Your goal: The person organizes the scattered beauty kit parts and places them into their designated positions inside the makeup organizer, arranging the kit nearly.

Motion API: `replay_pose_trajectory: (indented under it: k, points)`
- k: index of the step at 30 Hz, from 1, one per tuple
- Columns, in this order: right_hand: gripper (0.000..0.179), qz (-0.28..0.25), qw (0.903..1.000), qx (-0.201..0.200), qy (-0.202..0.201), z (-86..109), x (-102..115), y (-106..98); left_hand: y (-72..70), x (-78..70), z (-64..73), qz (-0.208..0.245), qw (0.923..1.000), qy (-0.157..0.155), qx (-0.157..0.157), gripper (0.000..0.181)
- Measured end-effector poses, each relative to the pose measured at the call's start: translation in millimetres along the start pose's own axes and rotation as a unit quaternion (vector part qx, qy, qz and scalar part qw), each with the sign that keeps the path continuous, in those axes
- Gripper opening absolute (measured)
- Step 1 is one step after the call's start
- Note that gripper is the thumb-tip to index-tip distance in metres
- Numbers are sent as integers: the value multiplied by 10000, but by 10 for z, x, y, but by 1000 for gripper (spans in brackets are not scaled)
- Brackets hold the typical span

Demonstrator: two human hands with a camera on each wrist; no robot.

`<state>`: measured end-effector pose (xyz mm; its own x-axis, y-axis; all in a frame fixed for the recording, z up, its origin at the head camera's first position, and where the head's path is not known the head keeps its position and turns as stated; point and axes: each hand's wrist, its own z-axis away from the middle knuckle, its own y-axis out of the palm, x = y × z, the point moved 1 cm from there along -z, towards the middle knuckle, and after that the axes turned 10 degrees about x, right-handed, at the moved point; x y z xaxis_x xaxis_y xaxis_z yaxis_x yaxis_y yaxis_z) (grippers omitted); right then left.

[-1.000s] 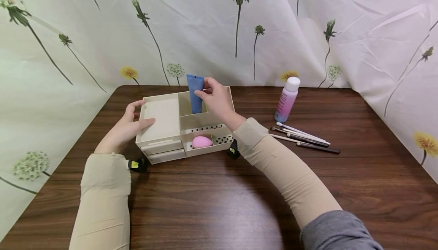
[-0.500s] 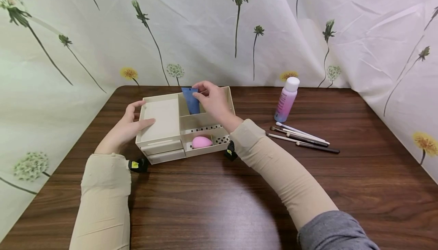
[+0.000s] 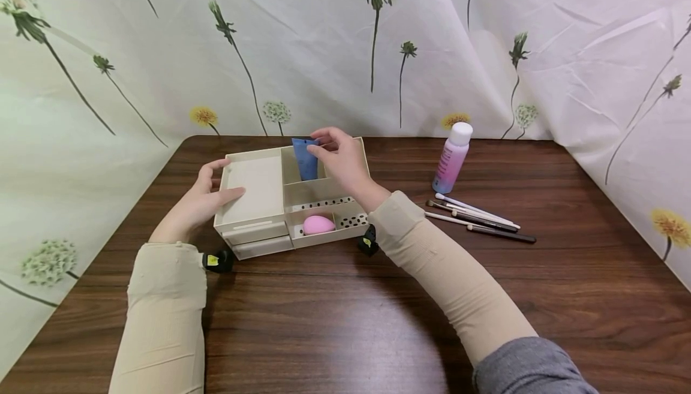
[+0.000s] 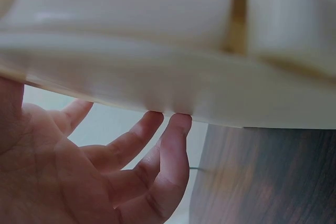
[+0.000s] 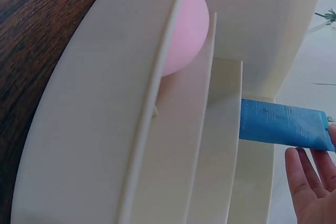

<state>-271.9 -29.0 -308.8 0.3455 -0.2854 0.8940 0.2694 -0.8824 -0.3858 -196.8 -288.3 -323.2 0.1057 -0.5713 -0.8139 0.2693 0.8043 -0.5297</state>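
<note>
Pinching the blue tube [image 3: 306, 163], the right hand [image 3: 344, 157] hangs over the organizer [image 3: 260, 187], whose side the left hand [image 3: 201, 196] grips with bent fingers [image 4: 174, 153], while only the head view shows brushes [image 3: 484, 220].

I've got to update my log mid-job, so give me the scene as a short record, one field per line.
Left hand: grips the organizer at its left side, thumb on top
Right hand: pinches the blue tube near its upper end
Tube position: lower end inside the back compartment; contact with the bottom hidden
Pink sponge: in the front row's left compartment
Bottle: standing on the table, right of the organizer
Brushes: lying together, nearer the person than the bottle
</note>
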Motion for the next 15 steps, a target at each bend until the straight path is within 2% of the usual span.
replay_pose_trajectory:
  k: [9, 15]
  points:
    - [23, -606, 9961, -430, -477, 101, 1, -171, 4, -10, 25, 184, 9998, -31, 85, 80]
    - [22, -982, 9911, -564, -701, 210, 16, -251, 7, -7, 29, 212, 9997, -31, 120, 80]
